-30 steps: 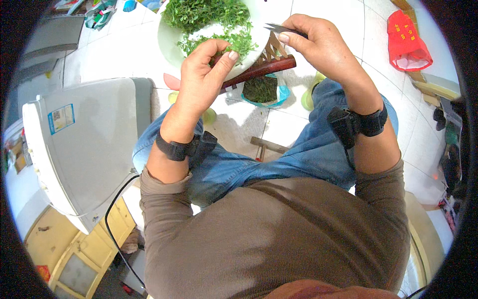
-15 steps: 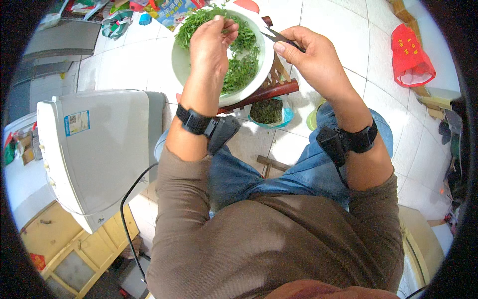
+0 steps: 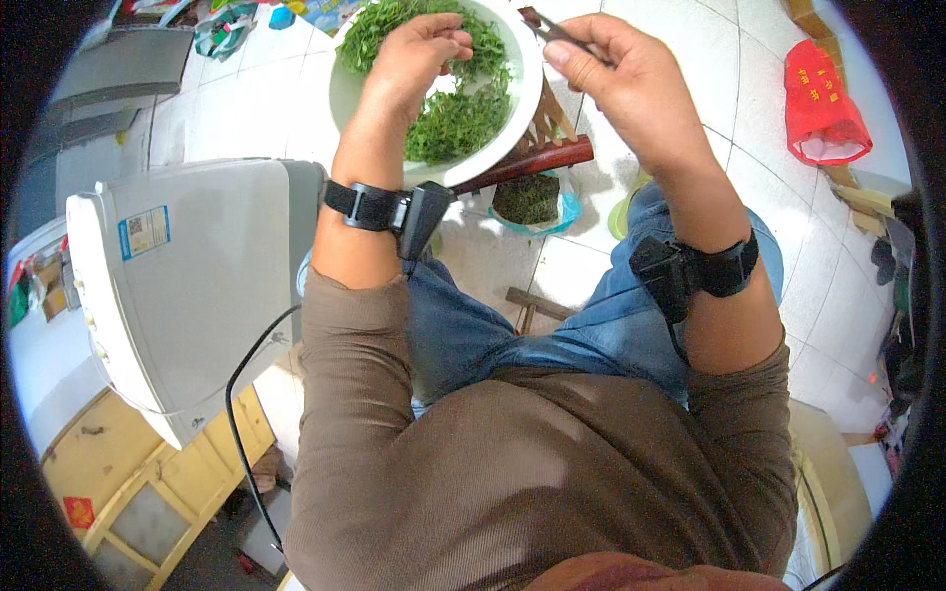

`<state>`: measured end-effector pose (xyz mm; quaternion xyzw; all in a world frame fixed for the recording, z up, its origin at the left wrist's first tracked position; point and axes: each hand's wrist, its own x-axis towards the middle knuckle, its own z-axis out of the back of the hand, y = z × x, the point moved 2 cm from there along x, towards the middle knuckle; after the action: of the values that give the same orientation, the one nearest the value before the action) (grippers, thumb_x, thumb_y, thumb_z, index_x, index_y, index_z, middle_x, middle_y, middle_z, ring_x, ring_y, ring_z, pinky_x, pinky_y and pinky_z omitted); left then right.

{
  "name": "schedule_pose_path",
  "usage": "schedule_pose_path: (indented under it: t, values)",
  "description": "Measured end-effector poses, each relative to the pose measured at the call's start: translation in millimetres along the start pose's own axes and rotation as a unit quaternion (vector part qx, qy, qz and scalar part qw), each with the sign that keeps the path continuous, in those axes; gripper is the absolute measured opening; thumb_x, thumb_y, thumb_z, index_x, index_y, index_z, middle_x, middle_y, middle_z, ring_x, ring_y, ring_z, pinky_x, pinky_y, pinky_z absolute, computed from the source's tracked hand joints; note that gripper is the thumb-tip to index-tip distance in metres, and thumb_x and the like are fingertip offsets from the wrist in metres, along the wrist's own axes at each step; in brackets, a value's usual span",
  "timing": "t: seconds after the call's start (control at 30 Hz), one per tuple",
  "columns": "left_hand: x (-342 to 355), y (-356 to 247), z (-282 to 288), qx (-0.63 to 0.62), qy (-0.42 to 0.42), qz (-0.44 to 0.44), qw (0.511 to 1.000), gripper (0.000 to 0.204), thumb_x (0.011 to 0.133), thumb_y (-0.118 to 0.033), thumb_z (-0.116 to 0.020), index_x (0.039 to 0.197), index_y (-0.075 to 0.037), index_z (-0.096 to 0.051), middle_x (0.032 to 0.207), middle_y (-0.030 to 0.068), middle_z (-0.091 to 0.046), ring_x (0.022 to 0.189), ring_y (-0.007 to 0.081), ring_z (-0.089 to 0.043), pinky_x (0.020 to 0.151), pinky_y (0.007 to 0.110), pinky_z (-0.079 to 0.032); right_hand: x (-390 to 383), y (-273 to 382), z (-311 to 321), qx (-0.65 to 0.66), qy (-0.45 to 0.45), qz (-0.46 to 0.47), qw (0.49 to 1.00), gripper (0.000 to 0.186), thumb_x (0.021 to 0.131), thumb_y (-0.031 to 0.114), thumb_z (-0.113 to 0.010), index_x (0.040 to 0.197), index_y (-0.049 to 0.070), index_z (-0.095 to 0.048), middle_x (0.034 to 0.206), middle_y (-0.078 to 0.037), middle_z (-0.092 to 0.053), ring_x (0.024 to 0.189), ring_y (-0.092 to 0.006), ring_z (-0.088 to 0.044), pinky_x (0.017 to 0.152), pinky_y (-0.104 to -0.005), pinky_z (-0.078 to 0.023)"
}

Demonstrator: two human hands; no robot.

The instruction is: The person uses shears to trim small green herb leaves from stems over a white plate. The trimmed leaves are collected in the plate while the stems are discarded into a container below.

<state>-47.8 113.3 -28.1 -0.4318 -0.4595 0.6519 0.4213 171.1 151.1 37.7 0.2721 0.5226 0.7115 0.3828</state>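
Observation:
My left hand hangs over the greens in a pale round basin, its fingers loosely bent and apart; the thumb is hidden. Leafy green sprigs lie in the basin in clumps. My right hand, at the basin's right, is closed on dark scissors, blades pointing up-left. Below the basin are a reddish-brown wooden piece with pale slats and a light blue plastic bag holding darker greens.
A white appliance with a trailing black cable stands at my left, beside yellow cabinets. A red bag lies on the tiled floor at the right. A wooden bar lies between my legs. Colourful items sit at the far left.
My left hand has moved up from low among the sprigs and no longer visibly pinches any. My right hand still holds the scissors, slightly shifted.

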Motion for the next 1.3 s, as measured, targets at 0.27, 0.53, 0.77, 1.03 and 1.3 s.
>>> schedule_pose_path:
  t: [0.27,0.53,0.77,1.03,1.3]
  values:
    - [-46.1,-5.0,47.1,0.181,0.058,-0.055,0.980,0.013,0.084,-0.010,-0.063,0.095,-0.004,-0.064,0.081,-0.0013,-0.060,0.075,0.0063,-0.053,0.068,0.021,-0.043,-4.7,9.8,-7.8,0.179,0.040,-0.093,0.979,0.019,0.093,0.016,-0.052,0.098,-0.002,-0.058,0.076,-0.001,-0.057,0.066,-0.0066,-0.051,0.060,-0.0200,-0.043]
    - [-63.3,17.7,28.6,0.442,0.005,-0.130,0.887,0.019,0.078,-0.018,-0.066,0.094,-0.009,-0.066,0.091,0.0119,-0.056,0.088,0.0278,-0.056,0.076,0.035,-0.047,-1.2,5.4,-21.5,0.186,0.054,-0.122,0.973,0.020,0.094,0.019,-0.051,0.091,0.001,-0.057,0.072,0.002,-0.054,0.059,-0.0050,-0.046,0.054,-0.0188,-0.040]
    - [-59.9,27.3,23.0,0.538,-0.009,-0.096,0.837,0.019,0.079,-0.028,-0.063,0.087,-0.011,-0.068,0.089,0.0130,-0.059,0.084,0.0301,-0.059,0.076,0.036,-0.046,1.9,5.7,-31.2,0.155,0.077,-0.104,0.979,0.020,0.094,0.021,-0.051,0.091,0.002,-0.057,0.072,0.002,-0.053,0.060,-0.0050,-0.045,0.054,-0.0187,-0.038]
    - [-80.6,0.6,59.4,-0.007,0.000,0.003,1.000,0.013,0.081,-0.016,-0.066,0.087,-0.004,-0.065,0.081,0.0013,-0.063,0.079,0.0118,-0.056,0.077,0.027,-0.042,1.5,2.3,-34.0,0.178,0.096,-0.095,0.975,0.021,0.094,0.021,-0.052,0.095,0.001,-0.057,0.074,0.001,-0.054,0.060,-0.0059,-0.045,0.055,-0.0197,-0.039]
    - [-97.9,-18.8,68.0,-0.206,0.049,-0.035,0.977,0.009,0.082,-0.010,-0.061,0.087,-0.003,-0.061,0.095,0.0088,-0.063,0.091,0.0185,-0.059,0.083,0.030,-0.044,4.4,-20.1,-66.0,0.109,0.122,0.038,0.986,0.027,0.083,0.018,-0.067,0.103,0.002,-0.059,0.099,-0.005,-0.062,0.092,-0.0124,-0.058,0.082,-0.0261,-0.046]
